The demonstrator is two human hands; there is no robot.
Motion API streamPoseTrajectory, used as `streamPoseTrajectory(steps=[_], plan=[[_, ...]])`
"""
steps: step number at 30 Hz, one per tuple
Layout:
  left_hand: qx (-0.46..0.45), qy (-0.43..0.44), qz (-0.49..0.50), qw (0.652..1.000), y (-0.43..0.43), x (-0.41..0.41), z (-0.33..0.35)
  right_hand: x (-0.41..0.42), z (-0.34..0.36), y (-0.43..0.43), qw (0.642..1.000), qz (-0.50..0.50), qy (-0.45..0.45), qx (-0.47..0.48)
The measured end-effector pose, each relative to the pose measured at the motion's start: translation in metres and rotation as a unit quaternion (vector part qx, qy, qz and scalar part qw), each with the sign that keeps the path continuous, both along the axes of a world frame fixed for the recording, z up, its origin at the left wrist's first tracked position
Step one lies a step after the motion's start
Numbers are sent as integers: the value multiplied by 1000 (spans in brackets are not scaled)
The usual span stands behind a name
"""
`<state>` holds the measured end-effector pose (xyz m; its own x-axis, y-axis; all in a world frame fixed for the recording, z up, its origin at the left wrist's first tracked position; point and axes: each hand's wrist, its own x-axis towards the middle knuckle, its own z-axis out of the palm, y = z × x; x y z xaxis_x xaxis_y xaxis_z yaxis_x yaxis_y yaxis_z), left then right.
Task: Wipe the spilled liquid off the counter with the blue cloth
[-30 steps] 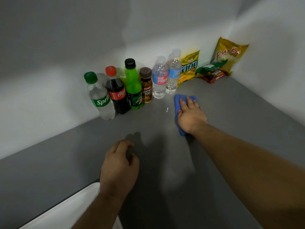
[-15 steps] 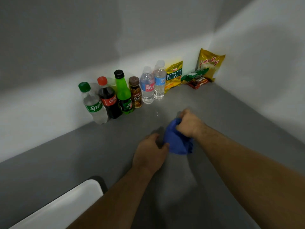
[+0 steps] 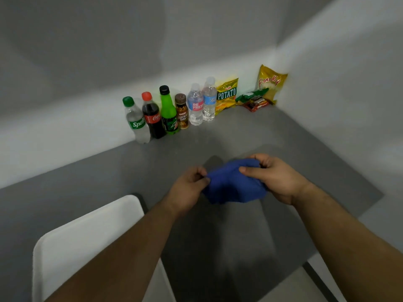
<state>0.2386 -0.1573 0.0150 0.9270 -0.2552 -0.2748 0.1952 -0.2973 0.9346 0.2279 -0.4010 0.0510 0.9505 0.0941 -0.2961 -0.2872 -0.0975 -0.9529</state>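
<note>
The blue cloth (image 3: 234, 184) hangs bunched in the air above the grey counter (image 3: 250, 136), held between both hands. My left hand (image 3: 187, 190) pinches its left edge. My right hand (image 3: 277, 177) grips its right side, thumb on top. No liquid is visible on the counter from here.
Several drink bottles (image 3: 170, 114) stand in a row along the back wall. Snack bags (image 3: 226, 94) lean in the far right corner. A white tray (image 3: 87, 243) lies at the near left. The counter's right edge (image 3: 349, 225) runs diagonally close to my right arm.
My right hand lifted the cloth off the counter and pulled it toward me. My left hand came up and took hold of its left edge. The view pulled back.
</note>
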Motion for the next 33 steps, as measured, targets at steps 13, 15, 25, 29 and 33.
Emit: streamPoseTrajectory(steps=[13, 15, 25, 29, 33], plan=[[-234, 163, 224, 932, 99, -171, 36, -122, -17, 73, 981, 45, 97, 160], [-212, 162, 258, 928, 120, -206, 25, -143, -30, 88, 983, 67, 118, 122], [50, 153, 301, 940, 165, -312, -27, -229, -86, 147, 964, 188, 74, -170], [304, 64, 174, 934, 172, -322, -30, -242, -90, 156, 926, 201, -1, -320], [447, -60, 19, 892, 166, -330, -35, -254, -84, 163, 859, 249, -160, -417]])
